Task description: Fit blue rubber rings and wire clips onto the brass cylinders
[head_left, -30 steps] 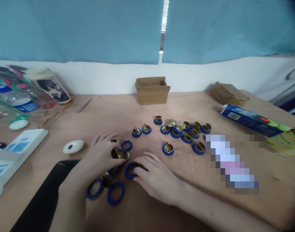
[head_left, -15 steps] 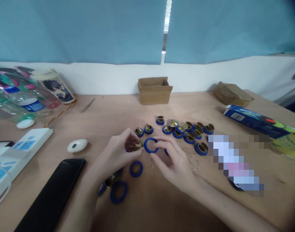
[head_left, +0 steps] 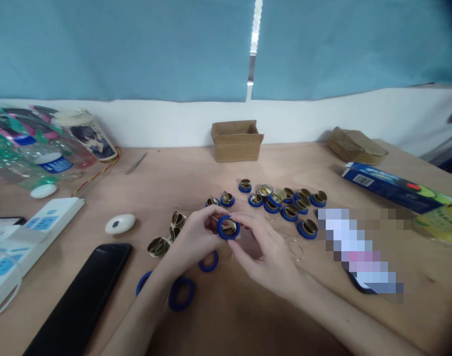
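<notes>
Between my two hands a blue ring (head_left: 220,228) is held up, with a brass-coloured metal piece (head_left: 230,227) showing through its opening. My left hand (head_left: 201,232) pinches the metal piece from the left, its fingertips partly behind the ring. The fingers of my right hand (head_left: 265,247) grip the ring's right edge. Below my hands lie loose blue rings (head_left: 181,294), one partly under my left wrist. Several brass pieces without blue rings (head_left: 159,246) sit left of my left hand. Beyond my hands stand several brass pieces seated in blue rings (head_left: 290,212).
A cardboard box (head_left: 236,150) stands at the back. On the left are a black phone (head_left: 77,301), a white oval case (head_left: 120,224), a power strip (head_left: 36,237) and bottles (head_left: 51,158). A blue box (head_left: 392,185) and a pixelated object (head_left: 359,252) lie right.
My left hand has moved right, bringing the brass piece behind the blue ring, which was held apart from it before. The loose brass pieces on the left have come into view.
</notes>
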### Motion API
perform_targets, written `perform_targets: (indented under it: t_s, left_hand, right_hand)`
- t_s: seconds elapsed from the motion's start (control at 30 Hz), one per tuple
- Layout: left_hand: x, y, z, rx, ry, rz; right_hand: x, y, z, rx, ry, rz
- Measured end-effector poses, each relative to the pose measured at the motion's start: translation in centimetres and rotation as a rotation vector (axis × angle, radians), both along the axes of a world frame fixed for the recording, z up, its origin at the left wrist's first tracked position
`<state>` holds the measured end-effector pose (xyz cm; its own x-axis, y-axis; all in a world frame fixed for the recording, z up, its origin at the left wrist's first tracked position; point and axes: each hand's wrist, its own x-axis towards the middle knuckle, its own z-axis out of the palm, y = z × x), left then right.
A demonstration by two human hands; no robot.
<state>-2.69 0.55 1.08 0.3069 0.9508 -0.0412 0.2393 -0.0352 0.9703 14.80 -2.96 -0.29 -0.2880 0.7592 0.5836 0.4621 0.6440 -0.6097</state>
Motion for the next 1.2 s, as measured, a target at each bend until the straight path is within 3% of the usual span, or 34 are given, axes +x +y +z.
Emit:
perform_targets:
  t_s: [0.1, 0.23, 0.4, 0.53, 0.67, 1.03, 1.2]
  left_hand:
    - [0.4, 0.0, -0.3, -0.01, -0.074, 0.024]
    - [0.6, 0.0, -0.8, -0.07, -0.227, -0.062]
    - [0.2, -0.2, -0.2, -0.085, -0.274, -0.128]
    - [0.1, -0.3, 0.5, -0.054, -0.221, -0.077]
    - [0.2, -0.1, 0.1, -0.009, -0.224, -0.033]
    - [0.5, -0.4, -0.1, -0.054, -0.383, -0.006]
    - [0.6, -0.5, -0.2, -0.039, -0.41, 0.012]
  right_hand:
    - [0.1, 0.2, -0.2, -0.029, -0.019, 0.005]
    - [0.3, 0.7, -0.6, -0.077, 0.0, -0.014]
    - [0.6, 1.2, -1.0, -0.08, 0.042, -0.016]
    - [0.8, 1.5, -0.8, -0.071, 0.048, -0.03]
    - [0.8, 1.7, -0.4, -0.074, 0.08, -0.028]
    - [0.8, 2.1, -0.6, -0.311, 0.346, 0.053]
    - [0.8, 1.8, -0.3, -0.502, 0.497, 0.182]
